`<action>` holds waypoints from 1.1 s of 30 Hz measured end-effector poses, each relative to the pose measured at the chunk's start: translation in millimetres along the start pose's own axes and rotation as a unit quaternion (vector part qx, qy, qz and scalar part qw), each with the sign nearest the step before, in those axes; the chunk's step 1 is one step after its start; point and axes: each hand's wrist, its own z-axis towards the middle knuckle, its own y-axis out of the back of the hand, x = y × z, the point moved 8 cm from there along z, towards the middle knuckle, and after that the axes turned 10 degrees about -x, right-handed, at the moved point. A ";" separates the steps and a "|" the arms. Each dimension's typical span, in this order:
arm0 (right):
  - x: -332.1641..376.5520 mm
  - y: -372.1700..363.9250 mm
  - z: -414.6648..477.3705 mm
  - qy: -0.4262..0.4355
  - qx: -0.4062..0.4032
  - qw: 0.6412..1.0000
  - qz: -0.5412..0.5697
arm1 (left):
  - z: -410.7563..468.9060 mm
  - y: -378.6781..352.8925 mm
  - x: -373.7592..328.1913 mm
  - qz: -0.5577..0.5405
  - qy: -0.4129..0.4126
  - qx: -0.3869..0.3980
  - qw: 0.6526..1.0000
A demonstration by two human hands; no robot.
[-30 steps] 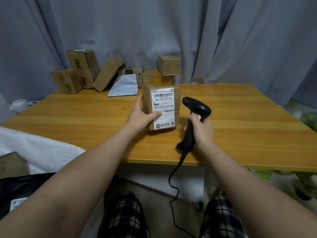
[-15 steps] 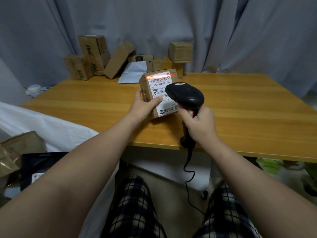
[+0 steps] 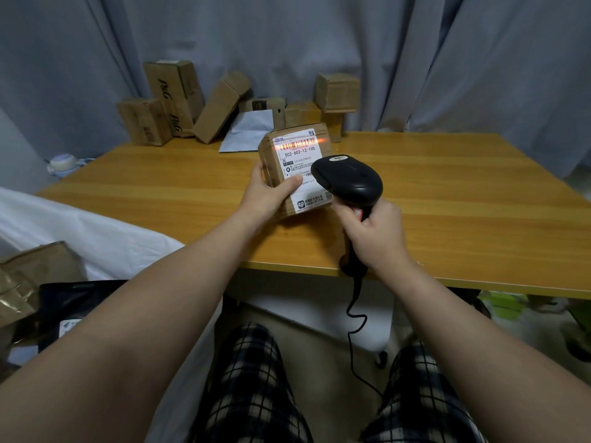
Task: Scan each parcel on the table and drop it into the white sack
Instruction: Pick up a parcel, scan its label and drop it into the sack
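Note:
My left hand (image 3: 268, 196) grips a small cardboard parcel (image 3: 295, 155) tilted back on the wooden table (image 3: 447, 199), its white shipping label facing me. A red scan line lies across the label's top barcode. My right hand (image 3: 375, 233) grips the handle of a black corded barcode scanner (image 3: 347, 180), whose head points at the label and hides its lower right part. The white sack (image 3: 80, 231) lies open at the left, below the table edge, with a brown parcel (image 3: 28, 276) and a dark bag (image 3: 67, 305) in it.
Several cardboard boxes (image 3: 172, 97) and a grey mailer (image 3: 246, 129) stand along the table's back edge against the grey curtain. A roll of tape (image 3: 62, 162) sits at the far left. The scanner cord (image 3: 355, 330) hangs down between my knees.
The scanner rose from beside the parcel and now points at the label, with the red scan line lit on the barcode. The parcel has tilted back in my left hand.

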 end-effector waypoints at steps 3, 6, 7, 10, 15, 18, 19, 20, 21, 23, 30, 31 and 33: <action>1.3 1.0 -0.8 0.007 -0.003 1.000 0.004 | 0.6 0.5 1.6 -0.001 0.003 0.001 1.000; 3.4 2.1 -1.4 0.011 -0.007 1.000 0.002 | 0.6 0.4 1.5 -0.002 0.001 0.001 1.000; 4.3 2.7 -1.5 0.017 -0.008 1.000 -0.006 | 0.9 0.4 1.6 -0.003 0.000 0.002 1.000; 5.7 5.3 -2.6 0.029 -0.017 0.999 -0.013 | 0.5 0.4 2.6 -0.004 0.003 0.002 1.000; 2.2 4.6 -9.4 0.043 -0.021 0.999 -0.015 | -1.6 0.2 2.8 -0.006 0.007 0.004 1.000; 1.3 5.6 -13.0 0.059 -0.030 0.998 -0.015 | -2.1 0.4 1.9 -0.001 0.007 0.002 1.000; 1.8 6.2 -13.7 0.066 -0.033 0.997 -0.012 | -2.7 0.6 1.4 0.003 0.006 0.001 1.000; 2.2 6.5 -14.6 0.071 -0.035 0.997 -0.009 | -3.8 0.6 0.8 0.005 0.006 0.002 1.000; 2.1 6.8 -15.1 0.073 -0.035 0.997 -0.006 | -4.1 0.4 0.8 0.006 0.007 0.002 1.000; 1.0 6.3 -15.8 0.061 -0.034 0.998 0.000 | -3.7 0.7 0.9 0.001 0.009 0.002 1.000; 1.3 5.1 -16.8 0.021 -0.026 0.999 0.036 | -11.3 3.7 -1.4 0.000 -0.002 -0.007 1.000; 3.5 5.1 -16.8 0.019 -0.027 0.999 0.040 | -14.2 7.3 -4.0 0.003 -0.008 -0.013 1.000; 11.0 2.8 -16.4 0.013 -0.029 0.998 0.046 | -20.4 19.0 -13.7 0.021 -0.028 -0.026 0.999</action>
